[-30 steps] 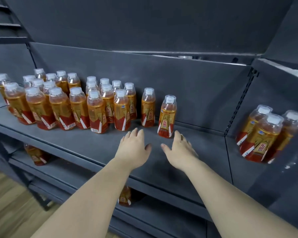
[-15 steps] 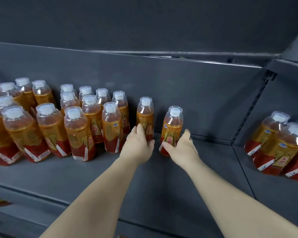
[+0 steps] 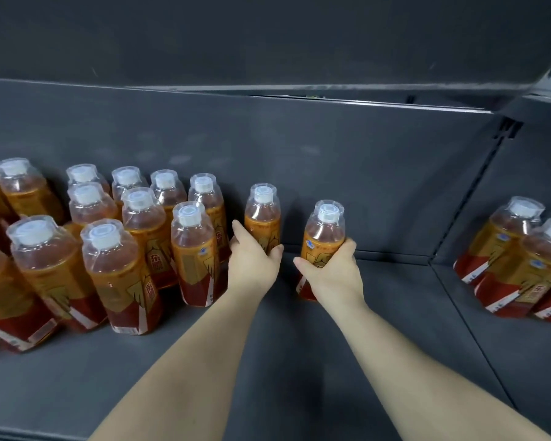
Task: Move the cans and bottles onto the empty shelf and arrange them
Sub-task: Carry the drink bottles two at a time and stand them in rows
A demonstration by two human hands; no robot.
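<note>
The bottles are clear plastic with white caps under clear seals, filled with amber drink and wrapped in orange-and-red labels. Two stand apart from the pack [image 3: 115, 249] on the grey shelf [image 3: 299, 361], near its back wall. The left hand [image 3: 252, 265] grasps the left bottle [image 3: 263, 214] around its label, thumb on the right side and fingers behind. The right hand [image 3: 334, 275] grasps the right bottle [image 3: 325, 230] the same way, fingers curled over the label below the shoulder. This bottle's base is partly hidden by the hand, so I cannot tell whether it rests on the shelf. More bottles [image 3: 522, 259] stand on the next shelf section to the right.

A second ago both hands were flat and empty over the shelf, short of the bottles. Half a second ago they had just touched the bottles low down — now both are wrapped round them, the right one higher up the body.
</note>
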